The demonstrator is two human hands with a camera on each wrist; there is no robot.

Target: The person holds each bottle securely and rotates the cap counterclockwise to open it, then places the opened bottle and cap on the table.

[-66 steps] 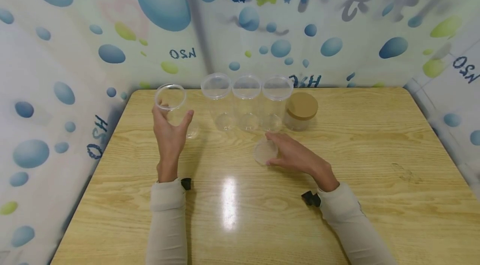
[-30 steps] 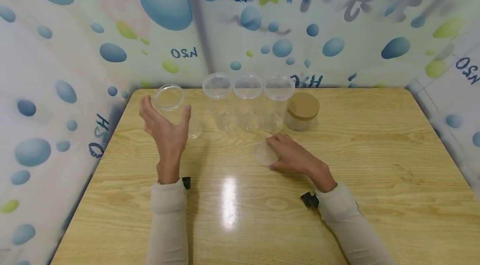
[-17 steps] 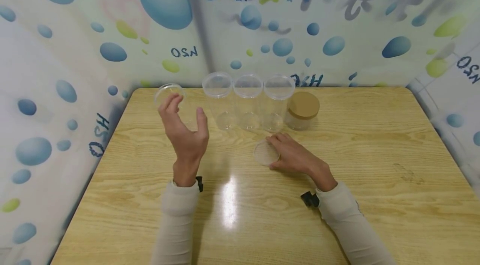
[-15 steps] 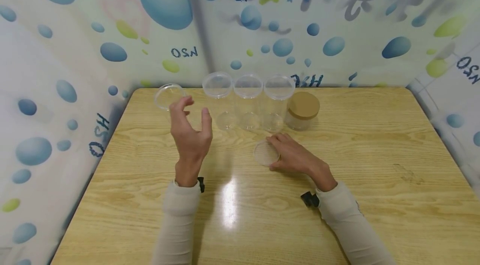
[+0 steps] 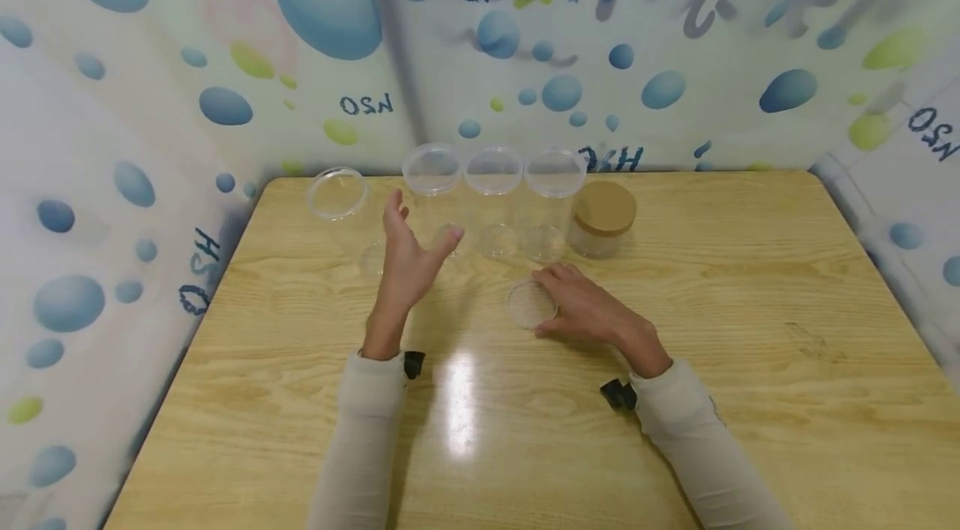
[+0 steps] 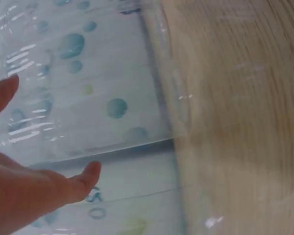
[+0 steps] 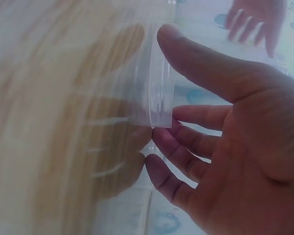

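Note:
My left hand (image 5: 408, 263) hovers with fingers spread and nothing in its grasp, between a clear plastic jar (image 5: 337, 195) on the left and a row of three taller-looking ones. Its thumb overlaps the base of the row's left jar (image 5: 432, 170) in the head view. In the left wrist view the thumb and a fingertip of the left hand (image 6: 34, 181) show apart. With thumb and curled fingers, my right hand (image 5: 588, 309) holds the rim of a clear round lid (image 5: 528, 305) low at the table. The right wrist view shows this lid (image 7: 161, 83) edge-on between thumb and fingers.
A middle jar (image 5: 493, 172) and a right jar (image 5: 555, 173) complete the upright row near the table's back edge. Beside them is a short jar with a brown lid (image 5: 604, 208). Patterned walls border the wooden table (image 5: 540, 463) at the back and sides.
The left hand has let go of the left jar and moved right, toward the row. That jar stays standing at the left. My right hand keeps its place at the lid.

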